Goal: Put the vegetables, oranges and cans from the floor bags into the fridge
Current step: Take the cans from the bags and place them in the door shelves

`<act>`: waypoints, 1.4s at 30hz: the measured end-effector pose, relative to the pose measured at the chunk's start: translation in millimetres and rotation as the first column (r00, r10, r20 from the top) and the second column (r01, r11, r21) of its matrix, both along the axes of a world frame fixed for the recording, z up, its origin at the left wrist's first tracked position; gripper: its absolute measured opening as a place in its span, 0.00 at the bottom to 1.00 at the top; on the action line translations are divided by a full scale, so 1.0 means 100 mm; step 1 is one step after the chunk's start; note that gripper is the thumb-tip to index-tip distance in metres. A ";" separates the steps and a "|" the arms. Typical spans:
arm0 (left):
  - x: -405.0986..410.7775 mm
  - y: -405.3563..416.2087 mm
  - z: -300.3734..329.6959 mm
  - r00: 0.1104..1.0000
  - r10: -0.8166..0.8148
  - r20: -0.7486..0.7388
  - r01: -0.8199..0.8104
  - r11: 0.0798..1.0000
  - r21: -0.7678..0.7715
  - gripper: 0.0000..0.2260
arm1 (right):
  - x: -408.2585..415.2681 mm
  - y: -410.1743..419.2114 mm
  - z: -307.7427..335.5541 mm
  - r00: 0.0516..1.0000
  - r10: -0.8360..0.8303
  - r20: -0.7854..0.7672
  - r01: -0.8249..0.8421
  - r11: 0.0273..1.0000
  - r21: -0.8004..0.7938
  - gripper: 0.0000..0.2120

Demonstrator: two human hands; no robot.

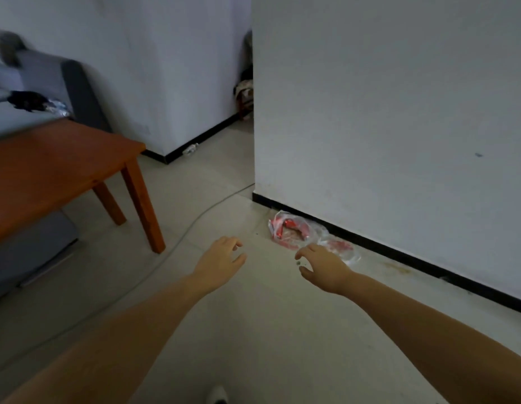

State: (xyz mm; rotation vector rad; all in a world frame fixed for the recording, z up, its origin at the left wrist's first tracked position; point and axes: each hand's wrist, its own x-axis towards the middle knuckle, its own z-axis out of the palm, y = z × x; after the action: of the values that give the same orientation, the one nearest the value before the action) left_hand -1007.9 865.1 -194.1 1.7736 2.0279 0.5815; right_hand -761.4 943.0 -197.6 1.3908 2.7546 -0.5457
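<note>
A clear plastic bag [311,234] lies on the tiled floor against the black skirting of a white wall, with red cans [288,227] showing through it. Both my arms stretch forward over the floor. My right hand [322,266] hovers just in front of the bag, its fingers spread and loosely bent, holding nothing. My left hand [221,258] is further left over bare tiles, fingers relaxed and empty. No fridge, vegetables or oranges are in view.
An orange-brown wooden table [49,170] stands at the left, with a grey sofa [49,83] behind it. A grey cable [177,243] runs across the floor from the wall corner. A narrow passage [224,158] opens between two white walls.
</note>
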 end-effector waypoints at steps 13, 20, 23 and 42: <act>-1.07 2.92 -0.16 0.967 -0.254 0.007 0.254 0.963 -0.092 0.14 | -1.17 2.25 -0.23 0.960 -0.279 -0.028 0.272 0.951 -0.147 0.17; -0.91 4.24 -0.44 0.892 -0.448 0.057 0.451 0.880 -0.148 0.12 | -1.15 3.27 -0.51 0.916 -0.401 -0.023 0.385 0.892 -0.235 0.17; -0.86 4.86 -0.69 0.878 -0.475 0.058 0.476 0.858 -0.192 0.12 | -1.04 3.88 -0.69 0.900 -0.435 -0.013 0.419 0.875 -0.242 0.18; -0.52 7.40 -5.11 0.743 -0.662 0.093 0.624 0.636 -0.454 0.11 | -1.00 6.23 -4.96 0.829 -0.555 0.069 0.502 0.684 -0.530 0.15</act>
State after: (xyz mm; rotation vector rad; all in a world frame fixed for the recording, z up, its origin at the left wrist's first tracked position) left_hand -1059.6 1605.2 -705.0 2.0338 1.2450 -0.1968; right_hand -861.6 1565.8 -693.7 2.0026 1.9393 -1.3024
